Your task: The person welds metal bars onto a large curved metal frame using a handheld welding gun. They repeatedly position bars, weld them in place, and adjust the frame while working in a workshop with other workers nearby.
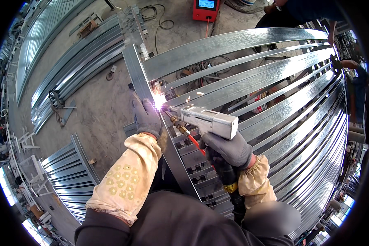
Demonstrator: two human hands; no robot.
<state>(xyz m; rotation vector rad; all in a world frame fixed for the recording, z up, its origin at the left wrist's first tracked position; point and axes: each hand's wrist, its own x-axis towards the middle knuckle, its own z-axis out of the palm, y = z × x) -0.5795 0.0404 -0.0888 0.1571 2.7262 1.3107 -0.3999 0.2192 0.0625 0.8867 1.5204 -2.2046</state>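
Note:
My right hand (229,148), in a grey glove, grips a silver handheld welding gun (211,121) by its handle. The gun's nozzle points left at a steel side rail (137,74), where a bright welding spark (159,101) flares at its joint with a crossbar. A red hose (195,143) and a black cable (226,174) run from the gun. My left hand (146,118), also gloved, lies against the rail just beside the spark, its fingers stretched out. The glare hides the joint itself. The slatted steel frame (242,67) spreads to the right.
A red machine with a lit screen (206,10) stands beyond the frame. At the far right, another person's gloved hand (336,64) touches the frame's end. Long steel profiles (76,71) and a smaller slatted panel (67,176) lie on the left. Cables (164,24) coil on the floor.

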